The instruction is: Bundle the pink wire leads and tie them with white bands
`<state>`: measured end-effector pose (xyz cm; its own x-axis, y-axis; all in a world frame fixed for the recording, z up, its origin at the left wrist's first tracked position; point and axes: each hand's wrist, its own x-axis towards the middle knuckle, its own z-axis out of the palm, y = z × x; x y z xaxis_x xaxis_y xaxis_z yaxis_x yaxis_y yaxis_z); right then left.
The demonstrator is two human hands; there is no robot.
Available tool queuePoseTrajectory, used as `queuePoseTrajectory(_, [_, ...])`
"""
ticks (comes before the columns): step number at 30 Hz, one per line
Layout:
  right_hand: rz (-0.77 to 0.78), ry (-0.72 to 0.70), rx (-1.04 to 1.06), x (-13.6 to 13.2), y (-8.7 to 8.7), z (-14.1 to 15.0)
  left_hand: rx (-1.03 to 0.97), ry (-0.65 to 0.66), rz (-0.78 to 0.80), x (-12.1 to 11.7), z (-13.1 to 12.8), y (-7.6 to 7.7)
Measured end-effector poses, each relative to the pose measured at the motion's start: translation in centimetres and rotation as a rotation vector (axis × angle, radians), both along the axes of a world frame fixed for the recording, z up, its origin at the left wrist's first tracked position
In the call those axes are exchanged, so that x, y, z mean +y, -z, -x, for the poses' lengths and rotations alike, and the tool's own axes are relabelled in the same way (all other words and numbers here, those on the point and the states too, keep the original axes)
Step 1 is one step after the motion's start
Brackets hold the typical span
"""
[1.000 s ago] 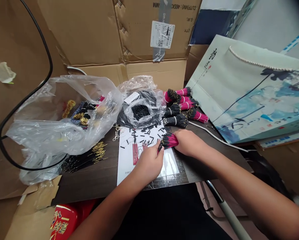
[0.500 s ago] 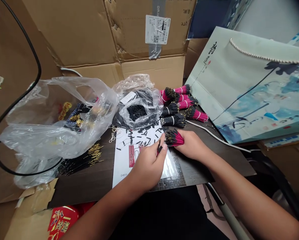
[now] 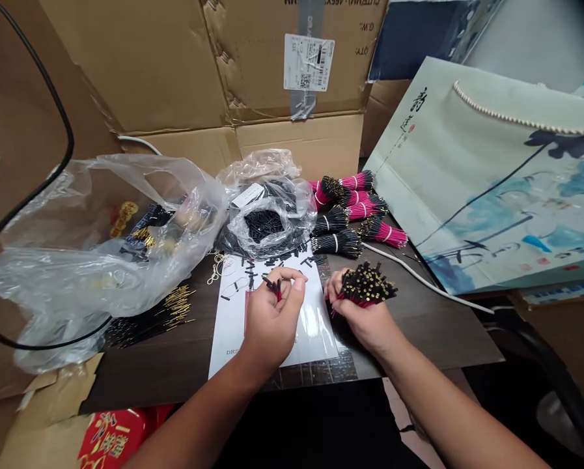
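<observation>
My right hand (image 3: 362, 319) is closed around a thick bundle of pink wires (image 3: 367, 284). Their black ends with gold-coloured tips point up toward me. To its left, my left hand (image 3: 271, 319) curls over the white printed sheet, its thumb and forefinger close together. A few thin pink wires with black ends (image 3: 274, 285) stick out between its fingers; how many is hidden. Short black sleeves (image 3: 277, 260) lie scattered on the sheet beyond it. Behind them stands a clear plastic bag filled with small black sleeves (image 3: 265, 225).
Tied bundles of pink wires (image 3: 387, 232) and black wires (image 3: 338, 242) lie at the back. A large clear bag (image 3: 96, 267) and loose black wires (image 3: 150, 319) sit on the left. A paper gift bag (image 3: 491, 176) leans on the right, near a white cable (image 3: 433, 286).
My hands have come apart. The right hand has turned its bundle so the gold tips face up and toward me. My left hand has drawn back left, with wires in its fingers.
</observation>
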<state>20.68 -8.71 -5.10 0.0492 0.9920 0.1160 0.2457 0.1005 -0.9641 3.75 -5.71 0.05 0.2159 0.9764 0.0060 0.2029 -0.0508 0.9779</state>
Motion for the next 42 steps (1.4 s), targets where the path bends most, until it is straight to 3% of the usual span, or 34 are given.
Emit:
queuePoseTrajectory(3, [0.026,-0.004,0.116,-0.5,0.0,0.9,0.028,0.06,-0.127,-0.6,0.1,0.3])
queuePoseTrajectory(9, [0.059,0.009,0.174,-1.2,-0.5,0.7,0.188,0.2,-0.596,-1.5,-0.2,0.9])
queuePoseTrajectory(12, [0.06,-0.013,0.167,-1.5,-0.9,0.5,0.224,0.27,-0.678,-1.7,-0.3,1.2])
queuePoseTrajectory(19, [0.092,-0.045,0.122,-1.9,-1.1,0.0,0.237,0.342,-0.666,-2.6,-0.1,2.9])
queuePoseTrajectory(23, [0.108,-0.077,0.103,-2.0,-0.9,-0.1,0.234,0.361,-0.656,-2.9,0.1,3.1])
queuePoseTrajectory(26, [0.122,-0.091,0.082,-2.1,-1.1,-0.1,0.135,0.353,-0.551,-3.1,0.4,2.8])
queuePoseTrajectory(31, [0.143,-0.039,0.086,-2.3,-1.7,0.3,-0.041,0.2,-0.306,-3.5,1.5,2.8])
queuePoseTrajectory(36, [-0.048,-0.034,0.235,-2.3,-3.5,1.7,-0.182,0.167,-0.355,-3.2,2.0,2.9])
queuePoseTrajectory(42, [-0.255,-0.033,0.123,-2.6,-6.1,3.0,-0.214,0.156,-0.407,-3.0,1.5,1.7])
